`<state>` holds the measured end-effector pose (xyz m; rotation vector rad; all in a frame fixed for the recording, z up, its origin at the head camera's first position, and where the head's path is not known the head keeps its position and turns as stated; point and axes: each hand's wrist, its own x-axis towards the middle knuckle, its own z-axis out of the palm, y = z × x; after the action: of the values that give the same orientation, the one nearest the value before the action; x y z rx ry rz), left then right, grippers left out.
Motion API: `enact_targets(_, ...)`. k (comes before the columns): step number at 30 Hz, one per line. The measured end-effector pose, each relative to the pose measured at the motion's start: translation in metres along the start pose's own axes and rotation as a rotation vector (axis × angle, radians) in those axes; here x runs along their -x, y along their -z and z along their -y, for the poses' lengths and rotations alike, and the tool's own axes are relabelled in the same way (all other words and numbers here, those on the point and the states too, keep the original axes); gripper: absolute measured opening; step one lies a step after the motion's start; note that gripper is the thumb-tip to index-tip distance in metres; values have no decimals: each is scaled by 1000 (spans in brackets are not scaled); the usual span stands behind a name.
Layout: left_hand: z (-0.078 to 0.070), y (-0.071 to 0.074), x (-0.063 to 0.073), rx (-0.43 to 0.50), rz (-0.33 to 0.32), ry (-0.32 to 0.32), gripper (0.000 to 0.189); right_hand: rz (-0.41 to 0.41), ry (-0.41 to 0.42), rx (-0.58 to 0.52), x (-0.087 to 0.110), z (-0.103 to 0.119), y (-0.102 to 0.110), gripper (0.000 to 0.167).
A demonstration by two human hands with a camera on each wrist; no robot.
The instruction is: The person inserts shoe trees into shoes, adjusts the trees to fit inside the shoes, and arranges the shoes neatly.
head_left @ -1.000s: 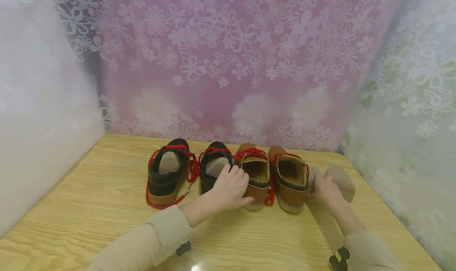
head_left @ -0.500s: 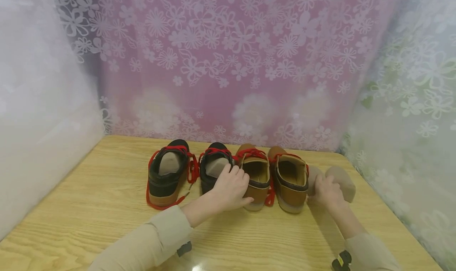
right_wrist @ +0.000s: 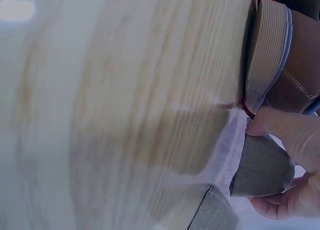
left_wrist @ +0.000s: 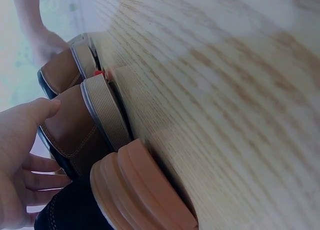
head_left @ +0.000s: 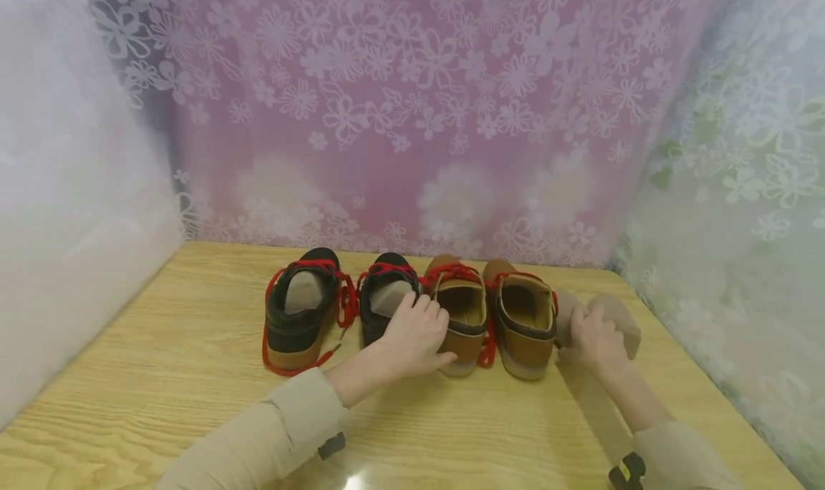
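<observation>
My left hand (head_left: 412, 336) lies over the gap between a black shoe (head_left: 387, 296) and a brown shoe (head_left: 459, 336), its fingers relaxed. In the left wrist view its thumb is against or just in front of the brown shoe's heel (left_wrist: 75, 120); contact is hard to tell. My right hand (head_left: 596, 336) pinches a beige-grey shoe insert (right_wrist: 262, 165) between thumb and fingers, right of the second brown shoe (head_left: 525, 325). Another shoe insert (head_left: 615, 318) stands just beyond that hand. Both brown shoes gape with nothing visible inside.
The leftmost black shoe (head_left: 299, 318) and the one beside it each have an insert inside. Red laces (head_left: 348, 304) hang loose between the shoes. A wooden table (head_left: 451, 433) carries everything. A pink floral curtain (head_left: 387, 117) closes the back, with pale sheets on both sides.
My right hand has shifted slightly at the insert, its wrist moving a little to the right. The left hand keeps its place; the whole view tilts slightly.
</observation>
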<state>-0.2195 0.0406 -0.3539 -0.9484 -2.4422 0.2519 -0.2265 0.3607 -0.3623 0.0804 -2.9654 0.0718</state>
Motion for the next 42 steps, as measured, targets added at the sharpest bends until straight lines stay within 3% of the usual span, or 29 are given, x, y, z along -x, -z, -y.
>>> enact_targets(14, 2, 1, -1, -4, 20, -9, 59, -56, 61, 41, 0, -1, 3, 51)
enact_targets(25, 3, 4, -2, -3, 41, -16, 59, -98, 101, 252, 3, -2, 7, 60)
enact_targets(34, 3, 3, -2, -12, 11, -15, 59, -110, 90, 221, 3, -1, 8, 59)
enact_targets(42, 3, 4, -2, -2, 27, -14, 59, -125, 65, 140, 7, -2, 13, 65)
